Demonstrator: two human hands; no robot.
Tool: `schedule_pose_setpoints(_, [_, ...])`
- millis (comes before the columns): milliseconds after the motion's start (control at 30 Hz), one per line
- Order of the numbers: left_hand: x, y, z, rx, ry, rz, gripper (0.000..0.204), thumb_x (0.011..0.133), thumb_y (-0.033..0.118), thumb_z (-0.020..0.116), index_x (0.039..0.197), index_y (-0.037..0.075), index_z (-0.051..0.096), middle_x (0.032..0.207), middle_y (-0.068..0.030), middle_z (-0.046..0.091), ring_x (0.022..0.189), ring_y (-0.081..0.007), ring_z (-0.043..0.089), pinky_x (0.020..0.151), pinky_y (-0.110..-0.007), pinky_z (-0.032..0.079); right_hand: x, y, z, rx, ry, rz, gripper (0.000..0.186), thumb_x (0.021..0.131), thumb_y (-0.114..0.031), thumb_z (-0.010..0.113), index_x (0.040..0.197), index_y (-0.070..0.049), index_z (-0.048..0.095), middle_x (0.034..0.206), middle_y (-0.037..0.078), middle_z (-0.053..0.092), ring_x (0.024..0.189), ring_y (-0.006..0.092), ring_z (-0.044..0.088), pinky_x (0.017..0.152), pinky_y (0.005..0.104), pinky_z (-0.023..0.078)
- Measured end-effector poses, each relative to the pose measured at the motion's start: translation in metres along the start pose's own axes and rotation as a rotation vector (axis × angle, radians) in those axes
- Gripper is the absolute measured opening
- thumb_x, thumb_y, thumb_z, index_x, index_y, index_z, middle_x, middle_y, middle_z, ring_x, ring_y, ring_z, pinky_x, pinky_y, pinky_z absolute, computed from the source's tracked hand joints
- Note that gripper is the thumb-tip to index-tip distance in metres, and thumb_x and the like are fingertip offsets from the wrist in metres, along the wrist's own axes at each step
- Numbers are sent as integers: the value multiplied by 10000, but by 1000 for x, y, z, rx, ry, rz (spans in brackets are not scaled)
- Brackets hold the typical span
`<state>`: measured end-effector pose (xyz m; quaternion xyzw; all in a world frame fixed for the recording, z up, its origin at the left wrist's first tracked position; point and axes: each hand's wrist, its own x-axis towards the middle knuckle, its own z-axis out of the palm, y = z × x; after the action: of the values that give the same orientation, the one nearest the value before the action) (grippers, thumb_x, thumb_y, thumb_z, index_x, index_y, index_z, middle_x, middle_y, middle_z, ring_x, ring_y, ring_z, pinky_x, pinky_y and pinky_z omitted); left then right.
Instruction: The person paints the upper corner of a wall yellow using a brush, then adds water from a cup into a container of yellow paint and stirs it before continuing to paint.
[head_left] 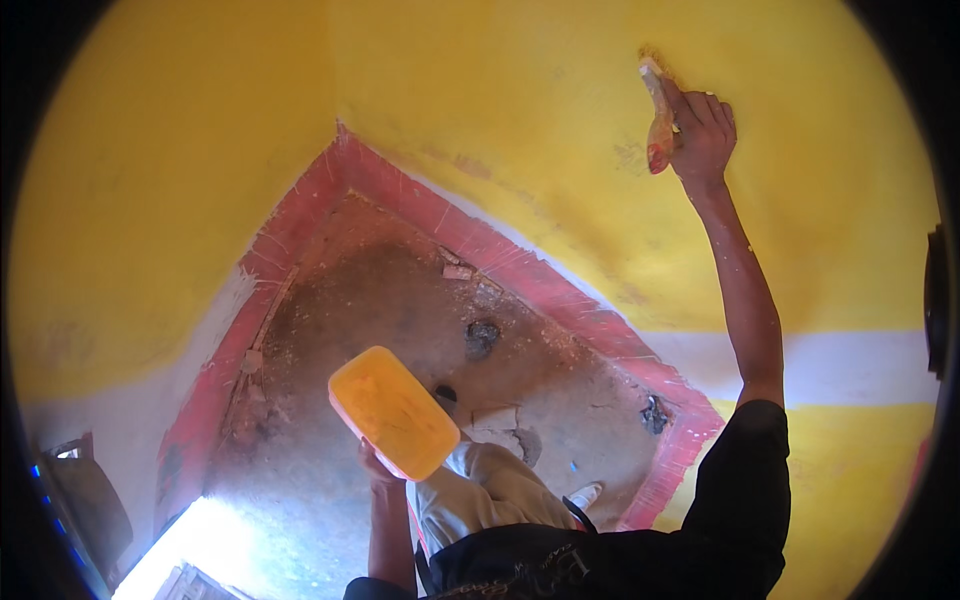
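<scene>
High on the right, my right hand (706, 135) is closed around the handle of a paintbrush (659, 128). The brush is smeared with yellow and red, and its tip is at the yellow wall (520, 90) beside a darker patch. Lower down and to the left, my left hand (374, 464) grips a rectangular plastic tub (347, 422) by its near side. Yellow-orange paint (395, 410) covers the inside of the tub. Part of the left hand is hidden under the tub.
A pink-red band (510, 268) runs along the base of both walls and meets at a corner. Rubble (458, 271) and a dark crumpled lump (482, 339) lie on the dusty floor. White unpainted strips (830, 366) show on the wall. Bright light (205, 545) enters lower left.
</scene>
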<state>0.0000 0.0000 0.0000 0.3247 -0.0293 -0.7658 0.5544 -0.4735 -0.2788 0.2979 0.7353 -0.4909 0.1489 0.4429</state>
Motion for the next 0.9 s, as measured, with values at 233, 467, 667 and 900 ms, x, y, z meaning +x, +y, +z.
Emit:
schedule_pose_setpoints(233, [13, -1, -3, 27, -55, -40, 712, 803, 519, 599, 1288, 13, 479, 1183, -139, 588, 1042, -301, 597, 879, -423, 501, -132, -98, 97, 174, -280, 2, 304, 663, -88, 637, 961, -118, 685, 704, 20, 528, 689, 212, 548, 640, 377, 430])
schedule_pose_setpoints(467, [14, -2, -38, -61, 26, -37, 692, 801, 534, 603, 1248, 12, 519, 1157, -141, 605, 1015, -300, 614, 862, -426, 518, -70, -56, 46, 162, -76, 52, 396, 665, -198, 695, 1061, -197, 673, 815, -16, 604, 690, 204, 580, 663, 360, 444])
schedule_pose_setpoints(667, [25, -3, -8, -15, -37, -50, 686, 805, 529, 603, 1248, 12, 519, 1161, -141, 606, 1014, -301, 616, 862, -430, 521, -27, 3, -16, -57, 20, -20, 523, 605, -148, 708, 1127, -154, 669, 724, -1, 515, 668, 217, 512, 622, 356, 373])
schedule_pose_setpoints(900, [29, 3, -13, 19, -50, -61, 681, 810, 527, 598, 1250, 14, 517, 1162, -140, 605, 1015, -301, 616, 861, -431, 522, -167, -97, 85, 187, -261, 17, 323, 648, -100, 666, 969, -115, 692, 733, 6, 520, 748, 194, 554, 667, 355, 442])
